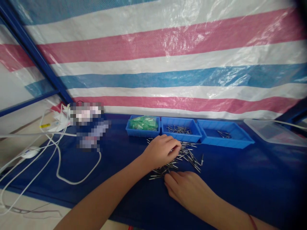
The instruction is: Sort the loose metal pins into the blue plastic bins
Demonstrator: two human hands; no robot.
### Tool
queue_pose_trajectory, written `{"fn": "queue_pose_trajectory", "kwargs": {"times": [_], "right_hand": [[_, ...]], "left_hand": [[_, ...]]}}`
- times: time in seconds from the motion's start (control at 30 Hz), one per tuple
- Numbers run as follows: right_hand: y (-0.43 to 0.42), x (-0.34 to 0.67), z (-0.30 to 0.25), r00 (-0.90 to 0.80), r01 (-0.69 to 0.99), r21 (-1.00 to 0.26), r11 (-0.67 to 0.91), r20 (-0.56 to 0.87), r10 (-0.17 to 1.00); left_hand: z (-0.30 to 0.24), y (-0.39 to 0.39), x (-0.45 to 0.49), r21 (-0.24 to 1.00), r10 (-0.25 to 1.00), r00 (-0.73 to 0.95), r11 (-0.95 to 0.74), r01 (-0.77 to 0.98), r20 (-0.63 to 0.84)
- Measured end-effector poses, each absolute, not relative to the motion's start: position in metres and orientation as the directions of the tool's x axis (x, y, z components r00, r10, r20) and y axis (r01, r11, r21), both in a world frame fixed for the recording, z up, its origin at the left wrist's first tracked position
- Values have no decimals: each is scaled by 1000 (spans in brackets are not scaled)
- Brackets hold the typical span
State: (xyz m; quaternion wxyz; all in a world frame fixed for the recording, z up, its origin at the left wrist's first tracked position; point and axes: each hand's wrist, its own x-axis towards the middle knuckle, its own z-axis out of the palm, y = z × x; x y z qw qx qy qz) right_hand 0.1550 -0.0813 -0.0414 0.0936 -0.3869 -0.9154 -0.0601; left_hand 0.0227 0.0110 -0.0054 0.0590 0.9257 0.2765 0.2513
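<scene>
A loose pile of thin metal pins that look like blind rivets lies on the blue tabletop. My left hand is over the pile, fingers curled and thumb close to the index finger; whatever may be in them is hidden. At the pile's near edge, my right hand rests low with its fingers bent inward, and their tips are partly out of sight. Behind the pile stand three blue bins in a row: the left bin with green plastic packets, the middle bin with many rivets, the right bin with a few.
White cables loop across the left side of the blue table. A clear plastic lid or tray lies at the back right. Striped plastic sheeting hangs behind, beside a blue metal frame post. Some items at back left are pixelated.
</scene>
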Motion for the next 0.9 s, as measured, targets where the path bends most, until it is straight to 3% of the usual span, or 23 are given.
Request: {"fn": "queue_pose_trajectory", "kwargs": {"times": [0.13, 0.33, 0.73, 0.9], "right_hand": [[-80, 156, -44, -695, 701, 43, 712, 265, 668], [-82, 155, -39, -709, 689, 15, 725, 225, 669], [-81, 156, -43, -749, 642, -14, 767, 201, 631], [-81, 161, -33, -732, 632, -162, 758, 196, 653]], "left_hand": [[3, 13, 22, 240, 541, 705, -839, 488, 458], [-1, 12, 12, 346, 657, 535, -744, 571, 530], [-5, 3, 12, 263, 602, 612, -789, 556, 513], [-4, 0, 12, 364, 628, 550, -774, 518, 551]]}}
